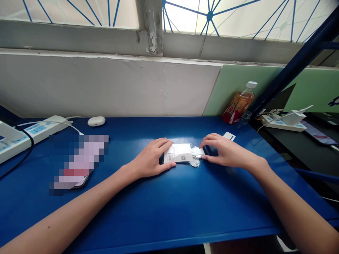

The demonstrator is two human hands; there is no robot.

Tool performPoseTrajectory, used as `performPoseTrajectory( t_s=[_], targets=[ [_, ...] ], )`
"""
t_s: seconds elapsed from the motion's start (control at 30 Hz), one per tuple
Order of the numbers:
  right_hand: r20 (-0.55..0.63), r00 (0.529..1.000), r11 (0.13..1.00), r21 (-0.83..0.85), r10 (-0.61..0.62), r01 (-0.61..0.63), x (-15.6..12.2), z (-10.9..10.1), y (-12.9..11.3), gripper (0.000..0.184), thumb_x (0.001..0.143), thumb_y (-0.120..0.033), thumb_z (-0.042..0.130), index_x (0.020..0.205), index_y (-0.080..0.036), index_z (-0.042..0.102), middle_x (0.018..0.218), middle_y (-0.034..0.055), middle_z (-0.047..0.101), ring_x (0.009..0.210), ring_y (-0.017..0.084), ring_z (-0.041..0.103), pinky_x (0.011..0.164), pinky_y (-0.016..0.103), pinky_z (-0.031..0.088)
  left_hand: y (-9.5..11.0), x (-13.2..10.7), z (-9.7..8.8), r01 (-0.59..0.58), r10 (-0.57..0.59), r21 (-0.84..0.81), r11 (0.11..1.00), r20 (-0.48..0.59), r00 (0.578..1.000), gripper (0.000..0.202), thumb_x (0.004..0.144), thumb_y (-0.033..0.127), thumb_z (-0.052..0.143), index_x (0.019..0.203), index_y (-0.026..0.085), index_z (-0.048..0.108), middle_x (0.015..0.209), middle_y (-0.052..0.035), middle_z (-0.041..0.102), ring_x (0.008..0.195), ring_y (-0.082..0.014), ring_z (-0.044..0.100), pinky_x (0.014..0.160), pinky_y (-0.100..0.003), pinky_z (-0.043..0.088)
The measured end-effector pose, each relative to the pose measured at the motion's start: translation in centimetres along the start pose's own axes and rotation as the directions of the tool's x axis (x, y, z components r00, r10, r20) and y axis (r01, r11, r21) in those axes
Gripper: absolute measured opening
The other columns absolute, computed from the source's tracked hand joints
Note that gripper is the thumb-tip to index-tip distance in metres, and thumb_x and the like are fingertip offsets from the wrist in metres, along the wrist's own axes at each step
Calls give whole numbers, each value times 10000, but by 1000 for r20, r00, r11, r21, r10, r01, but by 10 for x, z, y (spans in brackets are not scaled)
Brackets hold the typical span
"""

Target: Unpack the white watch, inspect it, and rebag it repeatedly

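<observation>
Both of your hands rest on the blue table [169,211], meeting near its middle. Your left hand [152,158] lies flat over the left end of a small white packet [178,153] with a printed label and a QR code, fingers curved across its top and thumb along its near edge, pressing it down rather than closing around it. Your right hand [225,151] sits just to the right, fingertips together at the packet's torn clear wrapping [196,155]; what they pinch looks like a thin flap, though it is too small to tell for sure. A white card [229,135] lies just behind that hand. Farther back stand an amber drink bottle [239,104] at the right and a white earbud case [96,121] at the left, beside a white power strip [39,130]. A phone [79,160], blurred out, lies left of your left forearm.
</observation>
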State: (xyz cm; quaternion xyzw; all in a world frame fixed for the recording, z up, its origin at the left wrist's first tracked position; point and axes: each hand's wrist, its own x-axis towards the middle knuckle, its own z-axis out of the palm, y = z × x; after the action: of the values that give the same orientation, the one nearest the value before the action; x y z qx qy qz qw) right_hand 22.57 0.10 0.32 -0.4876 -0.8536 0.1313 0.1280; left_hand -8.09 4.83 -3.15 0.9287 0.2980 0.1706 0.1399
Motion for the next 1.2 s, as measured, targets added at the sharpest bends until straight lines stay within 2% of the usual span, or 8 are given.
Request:
performPoseTrajectory(
  t_s=[0.1,0.23,0.43,0.57,0.7,0.8,1.0,1.2],
  targets=[
    [-26,999,999,23,-48,49,3,8,-7,329,858,-375,689,1153,-231,670,1220,121,642,1195,306,563,985,455,497,-1,0,0,-5,5,10,1000,2,1000,667,895,581,614,1418,186,486,1425,-156,539,1355,-356,457,1094,-506,413],
    [-41,998,998,36,-41,43,6,19,-14,300,897,-397,643,1140,-222,667,1282,133,603,1212,306,563,979,453,507,-1,0,0,-11,11,13,1000,5,1000,676,889,572,628,1417,176,488,1424,-159,540,1355,-357,455,1091,-508,416],
    [-101,994,999,-25,-47,45,7,18,-15,142,811,-301,691,921,-211,684,1211,134,639,1138,323,598,925,472,517,0,0,2,-17,18,7,1000,-32,999,645,874,562,635,1378,179,514,1401,-165,554,1330,-365,480,1088,-522,419],
    [-107,994,999,-47,-7,2,6,9,-11,137,769,-250,680,898,-211,657,1074,107,697,1055,294,630,892,416,508,0,0,3,-1,1,25,1000,-20,1000,649,880,574,618,1373,166,512,1411,-173,543,1332,-363,477,1085,-519,423],
    [-55,993,988,-108,105,-111,4,5,-8,160,866,-306,588,978,-203,639,919,72,721,811,242,660,721,351,468,0,0,2,5,-5,45,999,-2,1000,647,886,573,610,1369,156,510,1414,-177,538,1339,-360,471,1084,-504,427],
    [-47,992,986,-113,114,-119,5,6,-6,202,955,-332,479,1008,-199,621,903,69,720,788,231,651,685,331,431,0,0,1,-2,2,45,999,0,1000,645,879,561,622,1362,147,515,1412,-180,538,1337,-361,471,1081,-499,431],
    [-178,975,987,110,133,-114,6,0,-11,228,925,-413,581,937,-204,672,891,42,730,773,198,642,670,298,434,0,0,1,3,-4,37,999,5,1000,639,870,552,639,1362,163,518,1411,-172,541,1348,-360,461,1082,-499,429],
    [-362,882,859,505,302,-86,8,-2,-13,234,826,-430,710,797,-198,703,757,27,706,643,165,612,590,278,460,-1,0,1,-15,15,12,1000,10,1000,656,865,543,657,1370,145,523,1405,-168,550,1361,-359,443,1107,-501,399]
  ],
)
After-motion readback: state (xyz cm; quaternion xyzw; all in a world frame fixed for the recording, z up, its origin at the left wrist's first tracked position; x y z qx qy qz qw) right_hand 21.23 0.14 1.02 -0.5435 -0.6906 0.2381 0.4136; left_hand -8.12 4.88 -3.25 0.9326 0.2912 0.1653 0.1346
